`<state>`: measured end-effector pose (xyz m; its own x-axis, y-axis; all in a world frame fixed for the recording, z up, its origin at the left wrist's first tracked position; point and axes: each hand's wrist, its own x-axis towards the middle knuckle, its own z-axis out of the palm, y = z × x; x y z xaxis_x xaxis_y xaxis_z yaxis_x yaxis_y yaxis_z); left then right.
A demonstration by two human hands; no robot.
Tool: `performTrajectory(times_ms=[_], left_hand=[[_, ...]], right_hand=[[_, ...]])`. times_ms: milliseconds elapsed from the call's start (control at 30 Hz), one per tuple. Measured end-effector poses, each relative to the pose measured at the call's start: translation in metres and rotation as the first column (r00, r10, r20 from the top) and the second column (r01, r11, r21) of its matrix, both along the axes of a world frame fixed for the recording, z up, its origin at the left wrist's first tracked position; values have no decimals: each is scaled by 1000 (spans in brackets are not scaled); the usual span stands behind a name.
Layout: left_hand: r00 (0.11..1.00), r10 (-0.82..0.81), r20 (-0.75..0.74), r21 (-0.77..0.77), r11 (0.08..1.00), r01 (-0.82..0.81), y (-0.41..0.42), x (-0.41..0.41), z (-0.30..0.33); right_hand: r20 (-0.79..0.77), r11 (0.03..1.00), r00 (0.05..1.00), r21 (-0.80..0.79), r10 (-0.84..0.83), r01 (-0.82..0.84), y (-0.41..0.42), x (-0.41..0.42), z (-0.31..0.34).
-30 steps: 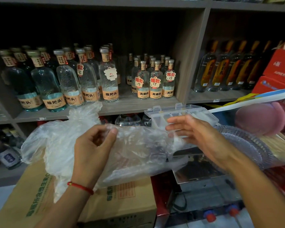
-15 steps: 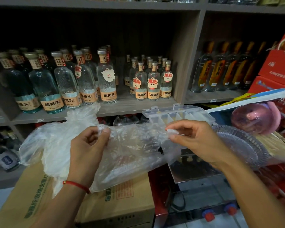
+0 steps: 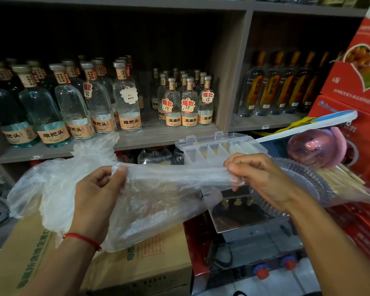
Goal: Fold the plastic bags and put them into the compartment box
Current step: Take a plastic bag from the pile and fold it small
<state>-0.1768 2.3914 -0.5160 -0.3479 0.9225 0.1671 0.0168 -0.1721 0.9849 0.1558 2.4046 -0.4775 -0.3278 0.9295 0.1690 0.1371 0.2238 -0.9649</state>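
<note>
Fingers and thumb of the left hand (image 3: 98,193) were curled around one end of a thin, crumpled clear plastic bag (image 3: 158,199), pinching its top edge, while the right hand (image 3: 263,180) pinched the same edge farther along with fingertips bent in, so that the film ran taut between the two hands. Below that edge the rest of the bag hung slack and wrinkled, with a loose bunch puffing out past the left hand over a brown cardboard carton (image 3: 137,263). Just behind the right hand sat a clear plastic compartment box (image 3: 220,146) with its lid raised and its dividers visible, apart from the bag. A red string bracelet (image 3: 81,239) circled the left wrist. Clear glass bottles with orange labels (image 3: 126,103) stood in rows on a grey wooden shelf (image 3: 165,135) behind, and red printed cartons (image 3: 355,82) were stacked at the right.
</note>
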Motion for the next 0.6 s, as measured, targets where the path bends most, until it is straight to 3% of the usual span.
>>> performTrajectory(times_ms=[200, 433, 600], left_hand=[[999, -33, 6, 18, 999, 33, -1, -1, 0], [971, -161, 176, -20, 986, 167, 2, -2, 4], [981, -97, 169, 46, 995, 90, 3, -4, 1]], right_hand=[[-25, 993, 992, -13, -121, 120, 1, 4, -3], [-35, 966, 969, 79, -244, 246, 8, 11, -8], [-41, 943, 945, 63, -325, 328, 9, 17, -9]])
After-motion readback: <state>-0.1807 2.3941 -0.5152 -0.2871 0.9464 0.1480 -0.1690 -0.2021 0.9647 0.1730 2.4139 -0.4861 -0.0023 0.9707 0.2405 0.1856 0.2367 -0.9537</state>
